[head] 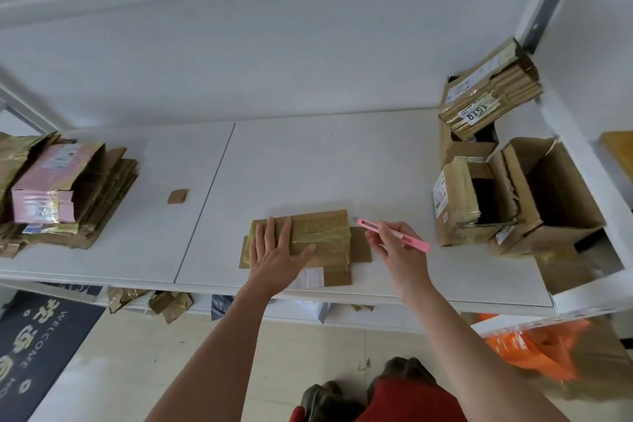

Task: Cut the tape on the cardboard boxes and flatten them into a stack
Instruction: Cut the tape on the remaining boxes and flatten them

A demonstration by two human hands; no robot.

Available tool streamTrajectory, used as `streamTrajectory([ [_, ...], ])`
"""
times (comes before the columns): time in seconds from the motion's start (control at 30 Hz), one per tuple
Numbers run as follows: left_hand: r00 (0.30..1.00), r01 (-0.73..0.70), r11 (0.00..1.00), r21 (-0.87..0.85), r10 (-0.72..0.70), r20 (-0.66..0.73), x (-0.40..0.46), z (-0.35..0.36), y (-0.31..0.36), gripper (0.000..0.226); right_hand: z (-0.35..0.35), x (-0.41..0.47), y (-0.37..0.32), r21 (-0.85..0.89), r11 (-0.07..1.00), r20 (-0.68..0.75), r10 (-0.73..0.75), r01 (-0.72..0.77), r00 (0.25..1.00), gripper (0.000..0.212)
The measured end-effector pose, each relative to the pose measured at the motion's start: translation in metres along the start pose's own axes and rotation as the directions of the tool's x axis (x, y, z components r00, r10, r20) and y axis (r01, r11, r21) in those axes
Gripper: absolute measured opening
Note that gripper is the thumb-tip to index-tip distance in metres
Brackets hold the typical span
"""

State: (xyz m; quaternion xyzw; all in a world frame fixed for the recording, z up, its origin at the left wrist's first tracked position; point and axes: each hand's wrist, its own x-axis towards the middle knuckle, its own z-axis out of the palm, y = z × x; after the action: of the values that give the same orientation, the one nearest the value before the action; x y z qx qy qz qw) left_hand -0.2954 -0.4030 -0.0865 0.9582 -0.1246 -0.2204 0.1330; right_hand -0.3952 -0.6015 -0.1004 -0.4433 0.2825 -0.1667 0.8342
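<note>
- Cardboard box (318, 236), flattened and banded with yellowish tape, lies near the front edge of the white surface (291, 161), flaps poking out at both ends.
- Your left hand (277, 250) lies flat on the box's left half, fingers straight and spread, palm down.
- Your right hand (394, 243) hovers just right of the box, fingers curled round a pink utility knife (394, 235); its tip points left toward the box's far right corner. Whether the tip touches the box you cannot tell.
- Flattened stack (68, 195) sits at the far left of the surface, a pink-printed piece on top.
- Small cardboard scrap (178, 196) lies alone between the stack and the box.
- Uncut boxes (507, 188) crowd the right end, some open-topped; one taped bundle (489, 89) perches above them, tilted.
- Below the surface's front edge: cardboard scraps (161, 301) on a lower shelf, a dark welcome mat (37, 349) on the floor at left, an orange bag (534, 349) at right.
</note>
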Motion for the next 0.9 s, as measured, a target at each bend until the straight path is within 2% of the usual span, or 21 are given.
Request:
streamTrajectory([
  [0.23, 1.0, -0.002, 1.0, 0.006, 0.002, 0.019, 0.0, 0.0, 0.0, 0.09, 0.008, -0.001, 0.007, 0.015, 1.0, -0.031, 0.013, -0.012, 0.999, 0.01],
  [0.5, 1.0, -0.009, 1.0, 0.014, 0.009, 0.009, 0.002, 0.003, -0.003, 0.09, 0.013, -0.003, 0.01, -0.05, 0.999, -0.029, -0.002, 0.0, 1.0, 0.01],
  [0.67, 1.0, -0.013, 1.0, -0.009, 0.013, 0.001, 0.002, 0.004, -0.002, 0.091, 0.021, -0.003, 0.011, -0.031, 0.999, -0.099, -0.026, 0.023, 0.995, 0.01],
  [0.9, 1.0, -0.019, 1.0, -0.006, 0.019, -0.006, 0.002, 0.004, -0.003, 0.091, 0.023, -0.002, 0.012, -0.081, 0.996, -0.07, -0.03, 0.024, 0.997, 0.012],
])
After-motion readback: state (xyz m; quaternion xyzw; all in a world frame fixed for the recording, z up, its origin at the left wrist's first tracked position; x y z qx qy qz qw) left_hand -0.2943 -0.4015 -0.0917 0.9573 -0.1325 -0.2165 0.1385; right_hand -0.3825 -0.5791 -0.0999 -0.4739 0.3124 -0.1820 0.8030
